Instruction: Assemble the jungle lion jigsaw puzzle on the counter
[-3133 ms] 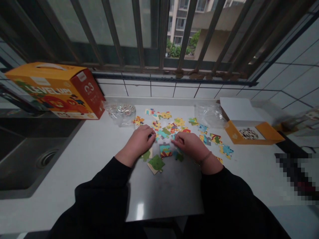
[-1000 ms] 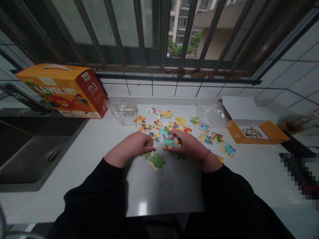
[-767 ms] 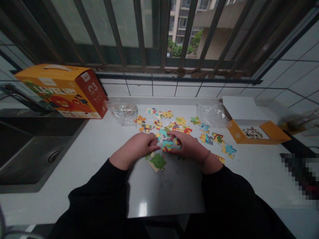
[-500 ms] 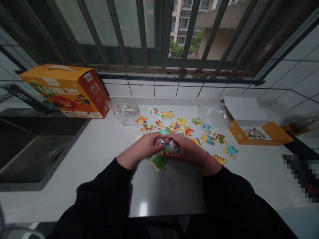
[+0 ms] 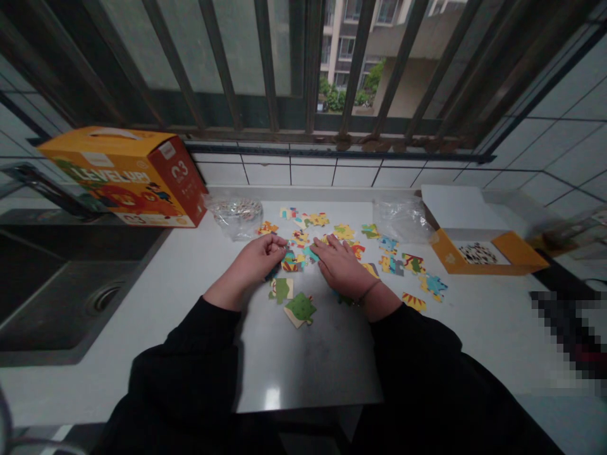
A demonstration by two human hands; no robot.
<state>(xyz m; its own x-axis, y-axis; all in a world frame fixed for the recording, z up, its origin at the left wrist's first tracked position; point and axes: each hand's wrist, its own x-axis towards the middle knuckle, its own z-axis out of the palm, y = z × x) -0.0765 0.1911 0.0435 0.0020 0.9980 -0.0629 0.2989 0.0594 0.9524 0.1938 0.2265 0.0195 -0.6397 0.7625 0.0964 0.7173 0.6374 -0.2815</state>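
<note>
My left hand (image 5: 262,256) is curled, thumb against fingers, at the left side of the scattered puzzle pieces; whatever it pinches is too small to make out. Lying flat over pieces to the right is my right hand (image 5: 340,265), fingers stretched out and partly covering a turquoise piece (image 5: 310,253). Between the hands lies a multicoloured puzzle piece (image 5: 293,262). Closer to me are a green and cream piece (image 5: 281,289) and a dark green piece (image 5: 301,309), apart from each other. Some pieces beneath my right hand are hidden.
An orange puzzle box (image 5: 128,180) stands at the back left beside the sink (image 5: 85,303). Clear plastic bags (image 5: 234,215) lie behind the pieces. At the right sits an opened yellow box (image 5: 516,256) with small black-and-white pieces inside. Blue animal pieces (image 5: 434,285) lie right of my hand.
My hands have moved apart and forward from where they were together over a piece. My right hand has flattened out. The green and cream piece at the left is now uncovered.
</note>
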